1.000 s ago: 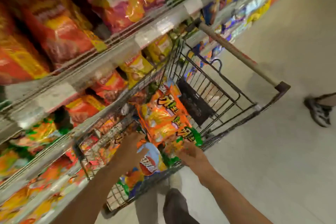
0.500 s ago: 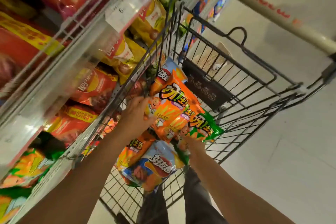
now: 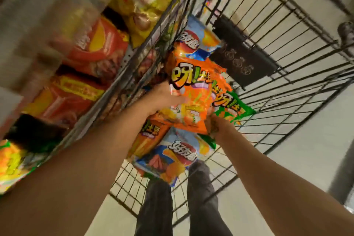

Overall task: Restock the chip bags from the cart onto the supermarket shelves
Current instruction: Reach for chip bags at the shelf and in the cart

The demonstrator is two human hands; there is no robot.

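Note:
Both my arms reach into the black wire cart (image 3: 287, 59). My left hand (image 3: 162, 96) grips the left edge of an orange chip bag (image 3: 189, 90) that lies on top of the pile. My right hand (image 3: 216, 124) holds the bag's lower right corner, beside a green chip bag (image 3: 235, 109). A blue-and-orange bag (image 3: 199, 42) lies behind them. Another blue bag (image 3: 172, 157) and a second orange bag (image 3: 147, 136) lie nearer to me. The shelves (image 3: 118, 63) stand at the left.
Red bags (image 3: 95, 48) and yellow bags (image 3: 141, 5) fill the shelves at the left, close against the cart's side. A green-orange bag (image 3: 13, 161) sits on a lower shelf. My dark trouser legs (image 3: 172, 197) show through the cart floor. Pale floor lies to the right.
The view has dropped closer into the cart. Both hands have closed on the top orange bag: the left moved onto its edge, the right onto its lower corner.

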